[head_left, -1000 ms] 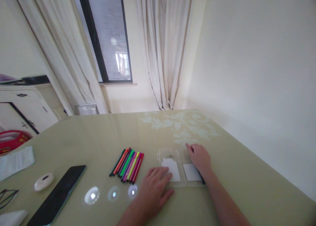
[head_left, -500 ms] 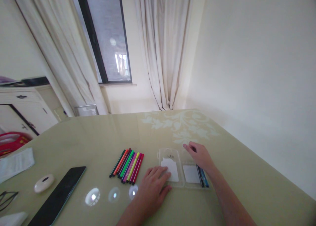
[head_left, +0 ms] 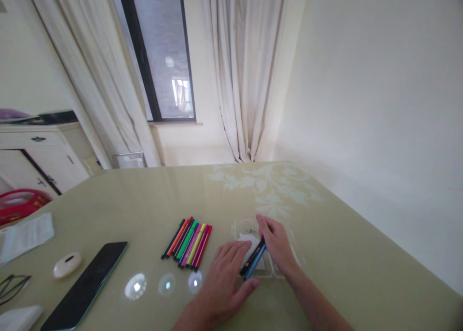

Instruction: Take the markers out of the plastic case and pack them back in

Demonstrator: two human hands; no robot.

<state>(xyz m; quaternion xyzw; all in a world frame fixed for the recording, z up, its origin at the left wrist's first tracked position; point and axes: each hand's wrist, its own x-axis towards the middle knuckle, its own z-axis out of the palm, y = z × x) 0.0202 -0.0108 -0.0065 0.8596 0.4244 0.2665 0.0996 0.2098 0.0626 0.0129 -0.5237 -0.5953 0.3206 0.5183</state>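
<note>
"The right hand (head_left: 274, 241) has swung left with a dark pen (head_left: 251, 258) and a blue pen (head_left: 255, 263), over the left half of the open case (head_left: 240, 227)."

"Gripped?"

"Both pinched; the left hand (head_left: 228, 274) lies loosely spread beside them."

"How far along?"

"Two pens taken up, not yet set down; the row of markers (head_left: 187, 244) lies untouched on the counter (head_left: 144, 205)."

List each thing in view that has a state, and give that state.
Case: open, halves spread
White paper: in the case, partly covered
Two pens: held in right hand
Left hand: open, at the case
Markers: lying side by side
Phone: flat, screen dark
Curtains: parted
</note>
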